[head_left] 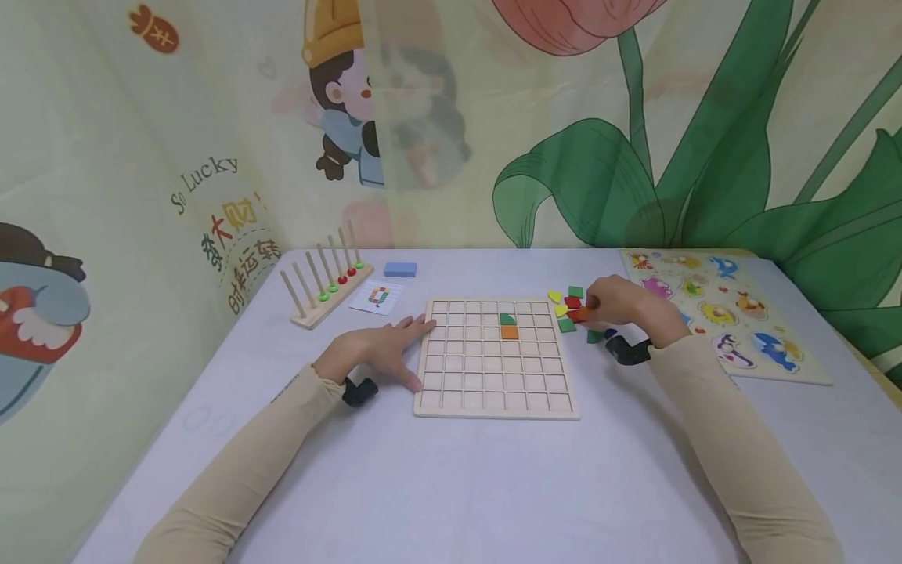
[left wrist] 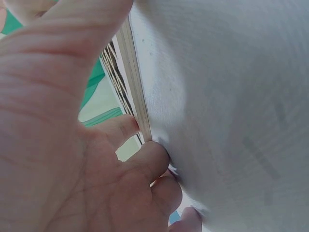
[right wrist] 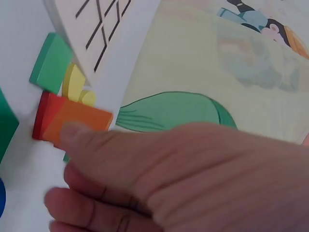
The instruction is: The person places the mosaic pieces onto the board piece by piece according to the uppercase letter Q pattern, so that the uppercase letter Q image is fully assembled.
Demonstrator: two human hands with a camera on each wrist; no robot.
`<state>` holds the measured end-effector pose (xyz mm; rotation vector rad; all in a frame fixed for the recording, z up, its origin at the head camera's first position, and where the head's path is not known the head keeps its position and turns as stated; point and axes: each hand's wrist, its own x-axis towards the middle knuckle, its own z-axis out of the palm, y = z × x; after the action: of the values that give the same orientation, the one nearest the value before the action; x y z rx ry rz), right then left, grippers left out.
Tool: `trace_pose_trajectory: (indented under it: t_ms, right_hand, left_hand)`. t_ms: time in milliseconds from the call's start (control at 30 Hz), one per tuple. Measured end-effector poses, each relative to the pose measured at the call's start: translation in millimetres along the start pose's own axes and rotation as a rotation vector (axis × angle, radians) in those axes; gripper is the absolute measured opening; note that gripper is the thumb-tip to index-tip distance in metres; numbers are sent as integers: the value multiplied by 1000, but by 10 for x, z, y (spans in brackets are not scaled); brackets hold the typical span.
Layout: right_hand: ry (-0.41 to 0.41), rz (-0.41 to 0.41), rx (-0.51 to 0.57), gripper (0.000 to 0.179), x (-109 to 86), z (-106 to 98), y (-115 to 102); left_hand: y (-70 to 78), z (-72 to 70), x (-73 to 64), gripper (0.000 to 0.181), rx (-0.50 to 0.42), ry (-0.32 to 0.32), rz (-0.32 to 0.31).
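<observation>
My left hand [head_left: 384, 348] rests at the left edge of a wooden grid board [head_left: 462, 363], fingers spread and thumb at its lower corner. In the left wrist view, fingertips touch the board's side [left wrist: 137, 87]. A green curved tile [head_left: 507, 319] lies on the board directly above an orange square tile [head_left: 510, 333]. Beyond the board's right side, my right hand [head_left: 623, 301] pinches another orange tile [right wrist: 94, 118], thumb on its face. That tile overlaps a red tile [right wrist: 46, 113] in the right wrist view. Yellow tiles [right wrist: 73, 83] and a green tile [right wrist: 52, 60] lie beside it.
A peg rack [head_left: 331, 296] with red and green rings stands at the back left. Near it lie a pattern card [head_left: 377, 298] and a blue block [head_left: 400, 269]. An animal picture board [head_left: 775, 368] lies on the right, partly behind my right arm.
</observation>
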<state>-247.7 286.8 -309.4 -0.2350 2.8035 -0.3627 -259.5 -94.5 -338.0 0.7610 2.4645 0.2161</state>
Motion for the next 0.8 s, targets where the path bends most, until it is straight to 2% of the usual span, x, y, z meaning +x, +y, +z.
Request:
trace_pose_trajectory:
  t_ms: [133, 300, 533, 667, 800]
  right_hand:
    - [38, -89, 24, 17, 1, -17, -106]
    - [77, -170, -8, 17, 11, 29, -309]
    - [50, -246, 15, 12, -17, 137, -585]
    - [53, -287, -13, 6, -24, 190, -670]
    - [24, -297, -37, 5, -9, 254, -742]
  left_hand:
    - [2, 3, 3, 113, -4, 2, 3]
    - [1, -2, 19, 113, 3, 0, -1]
    - [-25, 2, 52, 113, 5, -7, 0]
    - [-27, 4, 50, 113, 8, -8, -5]
    - [-27, 5, 52, 113, 4, -7, -9]
